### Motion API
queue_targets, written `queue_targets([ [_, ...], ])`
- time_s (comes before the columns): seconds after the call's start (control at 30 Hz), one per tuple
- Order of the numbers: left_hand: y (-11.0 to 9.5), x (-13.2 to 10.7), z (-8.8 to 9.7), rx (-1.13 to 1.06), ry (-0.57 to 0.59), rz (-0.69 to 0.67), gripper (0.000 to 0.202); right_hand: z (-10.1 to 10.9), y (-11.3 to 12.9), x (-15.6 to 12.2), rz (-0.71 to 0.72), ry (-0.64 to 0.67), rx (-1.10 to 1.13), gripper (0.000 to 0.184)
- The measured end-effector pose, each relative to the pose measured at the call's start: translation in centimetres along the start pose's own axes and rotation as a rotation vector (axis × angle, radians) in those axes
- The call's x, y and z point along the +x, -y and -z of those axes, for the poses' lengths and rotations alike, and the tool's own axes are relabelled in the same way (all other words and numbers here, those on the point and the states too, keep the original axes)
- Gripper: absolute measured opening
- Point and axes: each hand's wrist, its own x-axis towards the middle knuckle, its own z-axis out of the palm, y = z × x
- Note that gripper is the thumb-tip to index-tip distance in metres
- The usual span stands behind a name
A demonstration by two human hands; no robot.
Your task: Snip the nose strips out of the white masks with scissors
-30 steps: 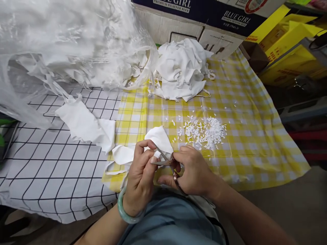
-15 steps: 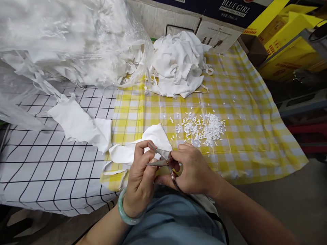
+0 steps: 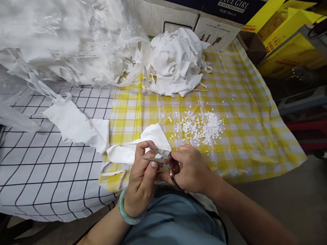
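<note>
My right hand is wrapped round the brown handles of a pair of scissors. The scissors' blades are apart and point left, across the fingers of my left hand. That hand is closed in a pinch, thumb just below the lower blade. A white cloth piece with a thin strap runs behind my left fingers and seems held there; the exact bit pinched is hidden. Beyond my right hand lies a scatter of small white snippets.
A heap of white cloth pieces sits at the back, beside a large clear plastic bag stuffed with white cloth. Another white piece lies at left on the black-and-white checked cloth. Cardboard boxes stand behind the yellow checked cover.
The lower scissor blade has risen slightly and now passes above my left thumb. Both hands stay nearly in place. The whole view has shifted a little.
</note>
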Motion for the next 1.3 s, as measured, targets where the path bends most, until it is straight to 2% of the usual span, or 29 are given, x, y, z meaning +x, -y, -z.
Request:
queue_targets([
  [0.13, -0.1, 0.4, -0.7, -0.002, 0.043, 0.010, 0.026, 0.2, -0.6, -0.6, -0.053, -0.011, 0.009, 0.041],
  [0.27, -0.2, 1.5, -2.1, -0.001, 0.139, 0.090, 0.028, 0.6, -1.9, -1.9, -0.133, -0.056, 0.025, 0.042],
  [0.4, 0.0, 3.3, -4.1, 0.011, 0.263, 0.083, 0.032, 0.7, -3.9, -3.5, -0.305, -0.086, 0.069, 0.050],
  [0.5, 0.5, 4.4, -5.6, 0.004, 0.338, 0.092, 0.034, 0.9, -5.7, -4.0, -0.442, -0.053, 0.135, 0.054],
  [0.6, 0.4, 4.9, -5.8, 0.004, 0.370, 0.129, 0.035, 1.9, -7.3, -3.9, -0.539, -0.008, 0.227, 0.055],
  [0.7, -0.4, 4.7, -3.1, 0.118, 0.412, 0.116, 0.034, 3.4, -8.0, -3.2, -0.504, -0.111, 0.207, 0.045],
  [0.77, -1.0, 4.1, 0.2, 0.302, 0.367, 0.066, 0.032, 3.7, -7.7, -2.4, -0.334, -0.188, 0.168, 0.044],
  [0.8, -1.1, 3.6, 2.1, 0.426, 0.303, 0.030, 0.030, 3.5, -7.2, -1.9, -0.222, -0.197, 0.163, 0.049],
  [0.87, -0.9, 2.2, 5.8, 0.686, 0.126, -0.028, 0.024, 2.2, -5.9, -0.7, -0.011, -0.157, 0.167, 0.058],
  [0.93, -0.1, 0.4, 8.5, 0.857, -0.016, -0.030, 0.015, -0.1, -4.1, 0.7, 0.138, -0.062, 0.145, 0.056],
  [0.97, 0.4, -0.5, 9.3, 0.886, -0.044, -0.008, 0.017, -1.3, -3.2, 1.3, 0.185, -0.007, 0.126, 0.048],
  [1.0, 1.0, -1.3, 9.7, 0.882, -0.030, 0.017, 0.028, -2.5, -2.3, 1.9, 0.216, 0.047, 0.109, 0.038],
  [1.07, 1.7, -1.9, 9.5, 0.808, 0.071, 0.023, 0.044, -4.1, -0.8, 3.1, 0.236, 0.118, 0.123, 0.025],
  [1.13, 1.2, -0.5, 8.6, 0.726, 0.186, -0.024, 0.034, -4.0, 0.2, 4.5, 0.217, 0.113, 0.233, 0.025],
  [1.2, -0.9, 3.4, 7.4, 0.684, 0.201, -0.101, 0.018, -1.8, 0.7, 6.7, 0.180, 0.015, 0.377, 0.023],
  [1.23, -2.5, 6.2, 6.8, 0.675, 0.161, -0.139, 0.013, 0.1, 0.8, 8.2, 0.160, -0.056, 0.430, 0.020],
  [1.3, -5.8, 12.4, 5.6, 0.658, -0.003, -0.293, 0.008, 5.2, 0.5, 11.8, 0.113, -0.232, 0.450, 0.015],
])
